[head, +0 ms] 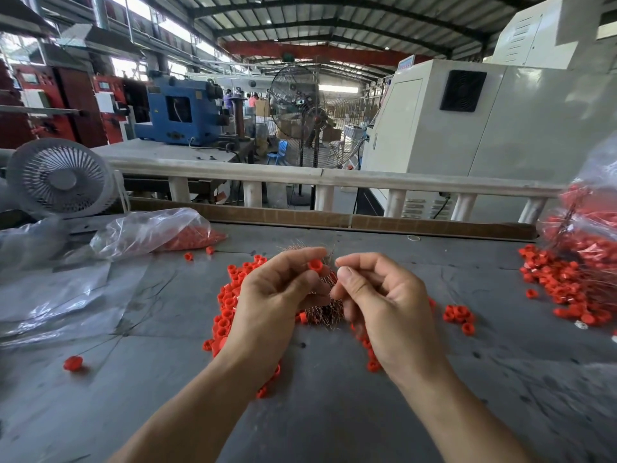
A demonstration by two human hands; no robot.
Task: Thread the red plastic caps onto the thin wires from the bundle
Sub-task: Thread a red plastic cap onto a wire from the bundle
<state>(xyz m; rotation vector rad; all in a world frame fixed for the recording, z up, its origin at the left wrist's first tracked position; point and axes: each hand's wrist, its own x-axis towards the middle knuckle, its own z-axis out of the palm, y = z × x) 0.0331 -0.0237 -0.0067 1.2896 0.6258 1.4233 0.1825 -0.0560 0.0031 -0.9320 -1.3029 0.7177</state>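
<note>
Small grey desk fan at table's far-left edge. Crumpled clear plastic sheet left, near it. Big pedestal fan beyond railing; blue machine on bench behind, white cabinet right.

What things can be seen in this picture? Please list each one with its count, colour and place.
loose caps: many, red, table centre under the hands
held cap: one, red, in left grip
wire bundle: one, coppery, between the hands
cap bags: two, clear, far left and right edge
capped wires: heap, red, right
desk fan: one, grey, far left
floor fan: one, black, behind the rail
table: one, grey
left hand: pinches the cap
right hand: fingertips pinched, wire too thin to see
</note>
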